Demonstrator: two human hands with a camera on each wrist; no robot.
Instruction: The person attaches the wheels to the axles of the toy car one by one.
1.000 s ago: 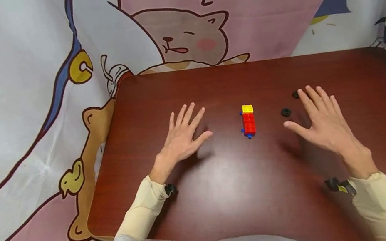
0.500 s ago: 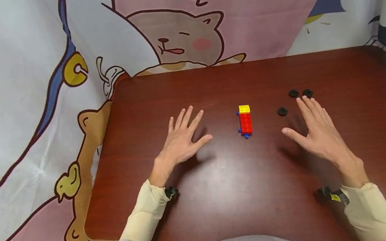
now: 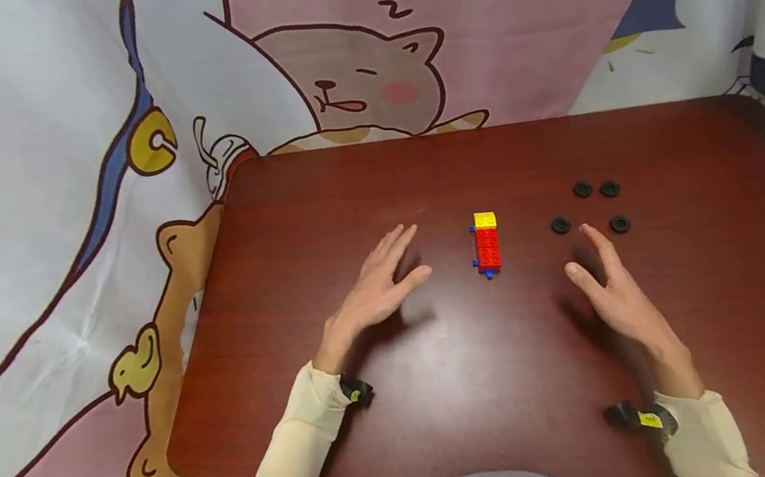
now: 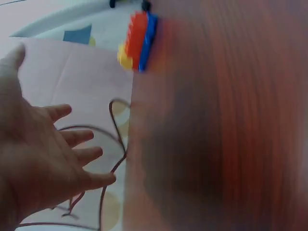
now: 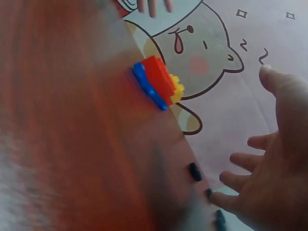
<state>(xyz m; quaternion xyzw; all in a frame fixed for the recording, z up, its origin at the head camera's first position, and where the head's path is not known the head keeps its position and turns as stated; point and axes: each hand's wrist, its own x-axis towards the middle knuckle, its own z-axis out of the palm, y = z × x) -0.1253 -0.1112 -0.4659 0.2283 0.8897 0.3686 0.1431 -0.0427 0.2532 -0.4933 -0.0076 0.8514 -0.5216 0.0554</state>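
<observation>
A small toy car body (image 3: pixel 488 248) of red bricks with a yellow brick at its far end stands on the table between my hands. Its blue base shows along the side in the left wrist view (image 4: pixel 148 41). My left hand (image 3: pixel 376 283) hovers left of it, fingers extended and thumb apart, holding nothing. To the right, my right hand (image 3: pixel 621 301) is also raised over the table with nothing in it. Just beyond its fingertips lie several black toy wheels (image 3: pixel 561 225), one of them nearest its index finger (image 3: pixel 620 223).
The dark red-brown wooden table (image 3: pixel 315 191) has its far edge against a printed cartoon curtain (image 3: pixel 507 27), which also hangs along the left and right. A band with a small black device (image 3: pixel 622 415) sits at each wrist.
My right hand has drawn back toward me and slightly left, uncovering more wheels, and both hands have turned more edge-on. The toy car body stays in place on the table.
</observation>
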